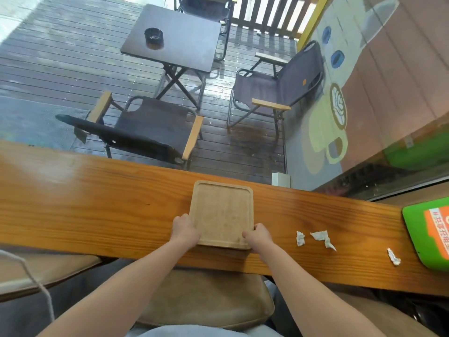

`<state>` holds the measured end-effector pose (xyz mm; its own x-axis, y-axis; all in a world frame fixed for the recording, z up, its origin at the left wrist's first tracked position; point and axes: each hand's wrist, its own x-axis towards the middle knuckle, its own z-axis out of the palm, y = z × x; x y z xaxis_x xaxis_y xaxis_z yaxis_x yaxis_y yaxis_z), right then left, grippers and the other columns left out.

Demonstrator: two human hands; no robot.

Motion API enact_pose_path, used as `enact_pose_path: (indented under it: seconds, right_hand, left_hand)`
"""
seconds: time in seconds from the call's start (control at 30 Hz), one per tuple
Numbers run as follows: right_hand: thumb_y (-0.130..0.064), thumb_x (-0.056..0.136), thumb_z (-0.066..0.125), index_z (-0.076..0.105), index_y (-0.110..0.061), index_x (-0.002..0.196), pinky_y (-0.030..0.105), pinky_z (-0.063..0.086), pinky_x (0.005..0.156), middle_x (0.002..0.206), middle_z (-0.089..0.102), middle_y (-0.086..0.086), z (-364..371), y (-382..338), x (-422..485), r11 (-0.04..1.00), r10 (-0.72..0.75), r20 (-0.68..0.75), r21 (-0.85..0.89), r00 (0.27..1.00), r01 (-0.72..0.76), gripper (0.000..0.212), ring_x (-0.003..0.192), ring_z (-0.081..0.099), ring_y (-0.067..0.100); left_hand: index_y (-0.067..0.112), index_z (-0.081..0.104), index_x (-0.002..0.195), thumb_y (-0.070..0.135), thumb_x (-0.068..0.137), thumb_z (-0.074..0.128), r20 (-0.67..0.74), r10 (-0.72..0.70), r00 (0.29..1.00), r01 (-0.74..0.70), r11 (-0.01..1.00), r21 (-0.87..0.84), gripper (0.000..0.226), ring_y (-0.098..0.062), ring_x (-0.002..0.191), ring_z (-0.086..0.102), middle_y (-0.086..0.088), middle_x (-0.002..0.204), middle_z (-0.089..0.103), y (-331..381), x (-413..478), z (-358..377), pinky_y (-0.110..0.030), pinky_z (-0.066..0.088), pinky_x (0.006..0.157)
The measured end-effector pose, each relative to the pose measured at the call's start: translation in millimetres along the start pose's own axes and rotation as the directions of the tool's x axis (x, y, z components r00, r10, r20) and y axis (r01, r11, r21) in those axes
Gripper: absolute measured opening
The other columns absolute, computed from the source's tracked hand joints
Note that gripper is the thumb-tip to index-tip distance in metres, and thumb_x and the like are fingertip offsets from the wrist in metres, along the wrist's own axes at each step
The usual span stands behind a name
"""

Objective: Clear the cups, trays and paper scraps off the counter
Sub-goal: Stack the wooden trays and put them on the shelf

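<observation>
A pale wooden tray lies flat on the long wooden counter, nothing in it. My left hand grips its near left corner and my right hand grips its near right corner. To the right of the tray three crumpled white paper scraps rest on the counter: one small scrap, a longer scrap and a third scrap near the counter's right end. No cup is in view.
A green board with an orange label covers the counter's right end. A brown cushioned stool sits under the counter in front of me. Beyond the window stand a dark folding table with an ashtray, and folding chairs.
</observation>
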<state>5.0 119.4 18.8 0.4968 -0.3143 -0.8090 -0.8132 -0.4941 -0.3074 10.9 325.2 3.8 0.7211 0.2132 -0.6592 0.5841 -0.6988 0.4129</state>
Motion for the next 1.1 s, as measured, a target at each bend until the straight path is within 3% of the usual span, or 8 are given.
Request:
enact_pose_path:
  seconds: [0.3,0.43,0.5,0.67,0.77,0.87,1.03,1.1]
  right_hand:
    - [-0.025,0.095,0.056,0.046,-0.004,0.137,0.036,0.055,0.084,0.140,0.046,0.016,12.7,-3.9,-7.9,0.994,0.066,-0.093,-0.078,0.993,-0.074,0.049,0.103,0.058,0.028]
    - [-0.029,0.092,0.055,0.049,-0.004,0.134,0.042,0.052,0.095,0.140,0.046,0.016,17.2,-3.4,-13.2,0.991,0.103,-0.088,-0.072,0.991,-0.109,0.050,0.112,0.055,0.032]
    - [-0.029,0.091,0.055,0.050,-0.004,0.133,0.042,0.051,0.095,0.137,0.049,0.015,17.4,-2.2,-14.5,0.992,0.111,-0.077,-0.048,0.991,-0.114,0.049,0.113,0.054,0.032]
    - [-0.023,0.093,0.056,0.052,-0.002,0.129,0.030,0.048,0.065,0.106,0.054,0.009,14.4,0.7,-14.1,0.993,0.110,-0.042,0.038,0.993,-0.108,0.041,0.082,0.055,0.021]
    - [-0.024,0.093,0.057,0.048,-0.002,0.134,0.033,0.049,0.077,0.114,0.058,0.011,13.8,3.4,-11.8,0.991,0.122,0.002,0.058,0.993,-0.122,0.048,0.099,0.057,0.027]
    - [-0.028,0.093,0.060,0.042,-0.004,0.142,0.039,0.049,0.092,0.136,0.053,0.015,12.9,5.9,-7.8,0.984,0.132,0.047,0.116,0.990,-0.136,0.057,0.117,0.053,0.032]
    - [-0.036,0.091,0.059,0.052,-0.011,0.134,0.037,0.049,0.083,0.119,0.060,0.006,10.9,8.2,6.1,0.977,0.092,0.052,0.188,0.994,-0.100,0.050,0.101,0.057,0.025]
    - [-0.040,0.090,0.058,0.056,-0.013,0.124,0.032,0.048,0.069,0.110,0.059,0.001,13.0,6.3,10.9,0.983,0.061,0.009,0.171,0.998,-0.062,0.044,0.097,0.056,0.023]
  left_hand:
    - [0.006,0.053,0.126,0.013,0.091,0.065,-0.024,-0.025,0.999,0.026,0.997,0.073,0.038,-0.033,0.119,0.050,-0.015,0.130,0.049,-1.0,-5.5,9.8,-0.041,0.049,0.100]
    - [0.007,0.050,0.129,0.013,0.093,0.061,-0.030,-0.003,1.000,0.007,0.992,0.124,0.039,-0.032,0.125,0.041,-0.014,0.135,0.042,-3.3,-12.0,13.5,-0.039,0.043,0.102]
    - [0.006,0.050,0.129,0.012,0.092,0.059,-0.019,0.005,1.000,-0.003,0.992,0.124,0.039,-0.033,0.124,0.043,-0.014,0.134,0.043,-4.6,-13.3,13.3,-0.039,0.044,0.101]
    - [0.006,0.057,0.123,0.012,0.090,0.061,0.025,0.033,0.999,-0.034,0.998,0.052,0.034,-0.029,0.109,0.058,-0.013,0.124,0.058,-10.6,-9.7,5.0,-0.035,0.053,0.085]
    - [0.009,0.063,0.114,0.014,0.090,0.061,0.064,0.023,0.998,-0.021,0.999,-0.030,0.024,-0.025,0.097,0.062,-0.009,0.113,0.066,-13.2,-5.7,-1.4,-0.030,0.053,0.072]
    - [0.010,0.065,0.115,0.015,0.092,0.059,0.076,-0.003,0.997,0.009,0.997,-0.081,0.024,-0.026,0.100,0.065,-0.008,0.113,0.068,-12.6,-3.0,-2.6,-0.034,0.058,0.079]
    - [0.014,0.066,0.110,0.024,0.091,0.063,0.041,-0.058,0.998,0.062,0.992,-0.111,0.022,-0.024,0.095,0.064,-0.006,0.112,0.070,-0.3,5.4,4.2,-0.031,0.054,0.072]
    - [0.013,0.065,0.110,0.031,0.091,0.065,0.002,-0.089,0.996,0.089,0.991,-0.100,0.026,-0.024,0.095,0.064,-0.007,0.111,0.069,6.8,9.1,7.4,-0.031,0.052,0.070]
